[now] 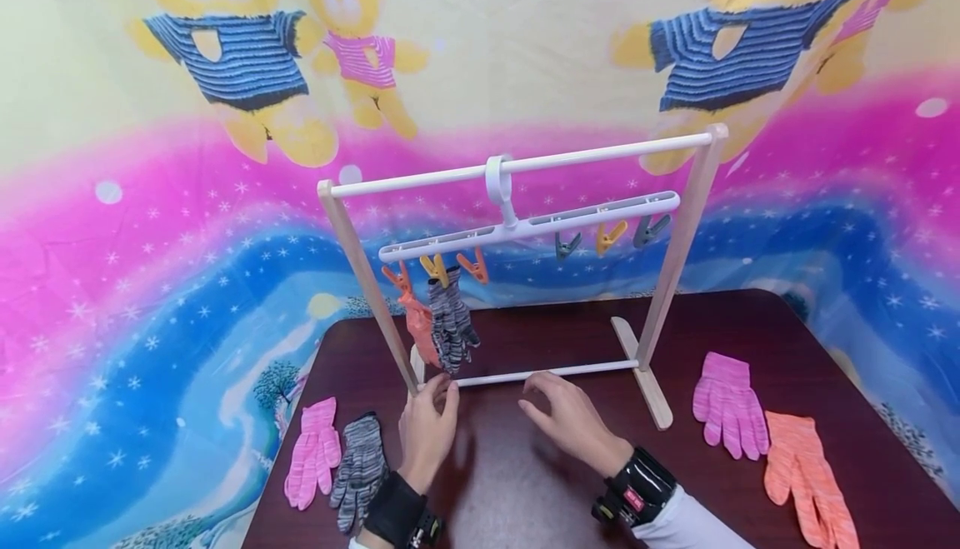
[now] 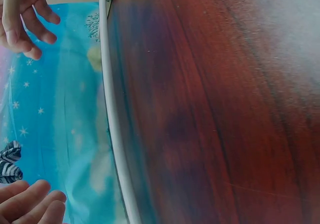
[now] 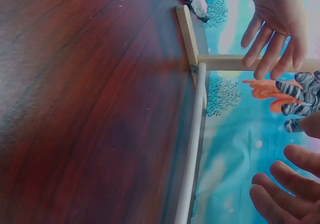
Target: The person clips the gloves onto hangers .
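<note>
My left hand [image 1: 429, 428] is held with relaxed fingers just below a hanging black-and-grey striped glove [image 1: 452, 324], with nothing in its grasp. That glove hangs from a yellow clothespin [image 1: 435, 269] on a white clip hanger [image 1: 525, 227]. Beside it, an orange glove [image 1: 420, 328] hangs from an orange clothespin [image 1: 397, 276]. To the right, my right hand [image 1: 573, 420] hovers in front of the rack's lower white rod [image 1: 555, 371], its fingers loosely bent and holding nothing. In the right wrist view the two hands face each other, apart.
The wooden rack [image 1: 678, 257] stands on a dark red table [image 1: 510, 482]. Left lie a pink glove [image 1: 313, 453] and a grey striped glove [image 1: 362, 466]; right, a pink glove [image 1: 729, 403] and an orange glove [image 1: 808, 470]. Several other clothespins, one yellow [image 1: 611, 237], hang bare. A printed cloth [image 1: 480, 49] covers the wall.
</note>
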{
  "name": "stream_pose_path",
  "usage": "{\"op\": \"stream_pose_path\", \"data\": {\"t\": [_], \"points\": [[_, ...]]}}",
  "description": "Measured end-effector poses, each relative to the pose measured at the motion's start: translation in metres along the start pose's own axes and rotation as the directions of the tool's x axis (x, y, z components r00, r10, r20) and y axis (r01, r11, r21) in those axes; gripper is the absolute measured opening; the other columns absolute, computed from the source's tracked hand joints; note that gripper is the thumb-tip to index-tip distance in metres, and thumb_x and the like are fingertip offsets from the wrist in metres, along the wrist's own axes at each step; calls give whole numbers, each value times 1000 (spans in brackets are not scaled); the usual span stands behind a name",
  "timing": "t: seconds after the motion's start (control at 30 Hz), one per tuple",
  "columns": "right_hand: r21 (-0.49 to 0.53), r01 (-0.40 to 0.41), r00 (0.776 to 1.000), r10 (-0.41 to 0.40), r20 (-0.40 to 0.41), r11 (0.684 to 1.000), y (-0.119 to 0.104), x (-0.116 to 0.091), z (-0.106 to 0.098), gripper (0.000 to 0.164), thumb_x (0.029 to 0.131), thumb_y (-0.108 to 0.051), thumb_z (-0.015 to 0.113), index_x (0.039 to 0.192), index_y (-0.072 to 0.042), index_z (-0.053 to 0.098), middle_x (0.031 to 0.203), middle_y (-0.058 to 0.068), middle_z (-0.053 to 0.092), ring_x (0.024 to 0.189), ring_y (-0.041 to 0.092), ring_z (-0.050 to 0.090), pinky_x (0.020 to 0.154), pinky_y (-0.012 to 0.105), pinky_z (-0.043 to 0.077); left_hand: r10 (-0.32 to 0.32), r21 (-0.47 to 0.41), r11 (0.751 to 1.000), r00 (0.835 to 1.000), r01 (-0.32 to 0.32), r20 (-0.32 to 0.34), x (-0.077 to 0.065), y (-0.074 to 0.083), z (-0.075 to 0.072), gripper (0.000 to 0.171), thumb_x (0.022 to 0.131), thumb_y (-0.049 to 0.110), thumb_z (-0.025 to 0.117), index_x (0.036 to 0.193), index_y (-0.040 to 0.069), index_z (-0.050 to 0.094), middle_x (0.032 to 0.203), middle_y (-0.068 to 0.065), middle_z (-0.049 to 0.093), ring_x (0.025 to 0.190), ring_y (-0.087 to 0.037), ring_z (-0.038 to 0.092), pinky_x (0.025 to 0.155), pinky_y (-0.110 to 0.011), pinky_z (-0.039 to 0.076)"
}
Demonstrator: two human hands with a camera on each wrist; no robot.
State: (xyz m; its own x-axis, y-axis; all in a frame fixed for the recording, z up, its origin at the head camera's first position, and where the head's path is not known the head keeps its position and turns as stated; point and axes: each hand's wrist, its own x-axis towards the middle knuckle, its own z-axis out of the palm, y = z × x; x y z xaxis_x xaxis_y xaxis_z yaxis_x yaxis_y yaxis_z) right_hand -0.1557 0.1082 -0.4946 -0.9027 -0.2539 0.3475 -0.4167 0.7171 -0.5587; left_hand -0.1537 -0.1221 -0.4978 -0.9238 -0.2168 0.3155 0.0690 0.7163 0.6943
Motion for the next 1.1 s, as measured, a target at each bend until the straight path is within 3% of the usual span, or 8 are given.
{"op": "stream_pose_path", "data": {"t": [0.17, 0.47, 0.83, 1.1], "points": [[-10, -30, 1000, 30, 6, 1000, 6, -7, 1, 14, 89, -24, 77, 100, -18, 71, 100, -7, 69, 91, 7, 66, 77, 29, 53, -4, 30, 1000, 1000, 4, 14, -5, -3, 1, 26, 95, 29, 66, 117, 16, 75, 103, 3, 80, 96, -20, 75, 80, -47, 53], [-23, -44, 999, 44, 14, 999, 10, -13, 1, 35, 90, -24, 76, 122, -13, 70, 120, 1, 72, 111, 16, 69, 90, 39, 55, -16, 60, 998, 997, 11, 81, -14, -5, 2, 34, 95, 31, 67, 125, 17, 70, 112, 1, 77, 99, -19, 75, 79, -48, 55], [-52, -25, 998, 27, 49, 998, 13, -19, 1, 33, 89, -25, 77, 119, -13, 71, 118, 2, 71, 111, 18, 69, 91, 40, 55, 5, 122, 992, 993, -19, 117, -23, -7, 2, 31, 93, 28, 68, 121, 15, 72, 108, -3, 78, 94, -22, 74, 78, -46, 54], [-68, 6, 999, -3, 49, 998, 14, -24, 1, 36, 88, -24, 77, 121, -11, 70, 120, 4, 70, 114, 21, 67, 93, 42, 54, -29, 161, 987, 988, 5, 149, -27, -11, -1, 32, 94, 32, 68, 123, 20, 71, 109, -2, 78, 93, -18, 74, 77, -45, 55]]}}
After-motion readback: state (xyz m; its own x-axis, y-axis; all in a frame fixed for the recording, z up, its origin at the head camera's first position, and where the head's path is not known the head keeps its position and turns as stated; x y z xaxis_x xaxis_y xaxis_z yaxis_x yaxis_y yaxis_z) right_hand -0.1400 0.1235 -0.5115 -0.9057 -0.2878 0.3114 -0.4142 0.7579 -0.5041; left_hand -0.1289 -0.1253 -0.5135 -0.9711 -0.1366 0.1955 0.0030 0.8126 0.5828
